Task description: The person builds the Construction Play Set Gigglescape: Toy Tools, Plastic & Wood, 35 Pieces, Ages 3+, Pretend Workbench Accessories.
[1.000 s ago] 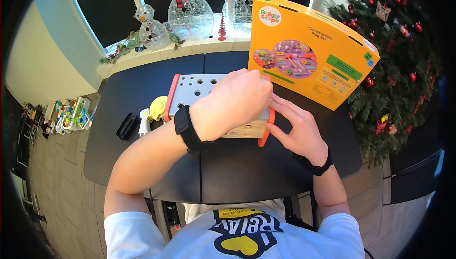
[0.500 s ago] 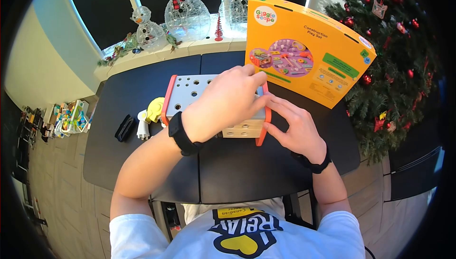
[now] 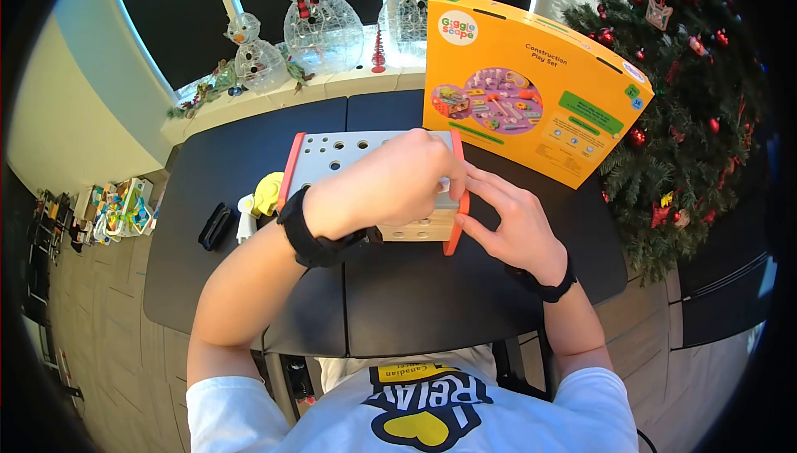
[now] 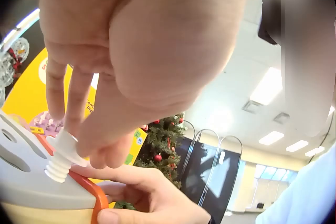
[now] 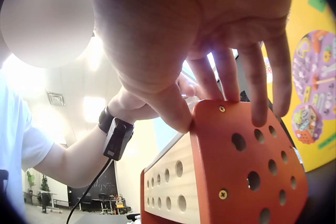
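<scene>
A toy workbench (image 3: 315, 172) with a grey holed top, wooden sides and red end panels stands on the table before me. Over the right end of that top, my left hand (image 3: 398, 175) pinches a white toy screw (image 4: 64, 153) between thumb and fingers. The screw's threaded end points down at the grey surface, close beside the red end panel (image 5: 236, 155). My right hand (image 3: 521, 225) grips this panel at its upper edge, thumb on the near side and fingers over the top and outer face. From the head camera, the left hand hides the screw.
A yellow play set box (image 3: 573, 63) stands upright behind the workbench. Left of the bench lie a yellow toy piece (image 3: 267, 193), a white piece (image 3: 246, 219) and a black case (image 3: 217, 227) on the dark table (image 3: 398, 303). A decorated tree (image 3: 672, 146) stands at the right.
My left hand's fingers were lifted and more spread half a second ago; now they are curled lower, with the wrist turned. The right hand keeps its place on the red panel.
</scene>
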Demonstrator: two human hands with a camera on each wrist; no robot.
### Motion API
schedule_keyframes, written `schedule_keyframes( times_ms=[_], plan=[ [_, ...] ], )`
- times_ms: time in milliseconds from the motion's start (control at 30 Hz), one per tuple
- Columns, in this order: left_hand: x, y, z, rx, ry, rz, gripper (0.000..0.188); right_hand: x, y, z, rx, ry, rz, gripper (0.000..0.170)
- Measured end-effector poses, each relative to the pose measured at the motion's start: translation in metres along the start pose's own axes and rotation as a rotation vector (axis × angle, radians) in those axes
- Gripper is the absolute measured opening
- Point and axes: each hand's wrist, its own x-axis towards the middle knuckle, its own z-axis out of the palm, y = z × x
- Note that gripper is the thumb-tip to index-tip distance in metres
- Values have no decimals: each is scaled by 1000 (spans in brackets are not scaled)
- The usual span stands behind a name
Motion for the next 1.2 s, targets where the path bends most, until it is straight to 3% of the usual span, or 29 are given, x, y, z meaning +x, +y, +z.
schedule_keyframes(
  times_ms=[67, 167, 267, 300, 367, 567, 667, 767, 867, 1067, 1200],
  plan=[
    [4, 8, -11, -154, -16, -58, 7, 0, 0, -1, 4, 2, 1, 49],
    [7, 8, -6, 5, 183, -82, 12, 1, -2, -1, 10, 11, 0, 49],
    [10, 23, -11, 244, 26, -301, 16, 1, -2, -1, 2, 11, 1, 48],
    [10, 23, -10, 257, -7, -301, 17, 1, -2, -1, -4, 10, -2, 48],
    [13, 21, -10, 284, -73, -300, 19, 1, -1, -1, -7, 7, -4, 49],
    [8, -2, -11, 21, -65, 29, 20, 0, -2, -1, -2, 0, 7, 49],
    [9, 9, -20, -98, -64, 4, 20, 0, -2, 0, 1, 6, 0, 48],
    [9, 6, -10, 44, 22, -70, 19, 0, 0, 1, -1, 19, -11, 49],
    [12, 15, -7, 247, -58, -235, 20, 1, 0, 0, -9, 4, -8, 49],
    [14, 11, -4, 331, -97, -168, 17, 1, 0, -1, -10, 8, -9, 48],
    [11, 3, -9, 168, -120, -12, 8, 1, 1, 0, 0, 8, -7, 47]
  ],
)
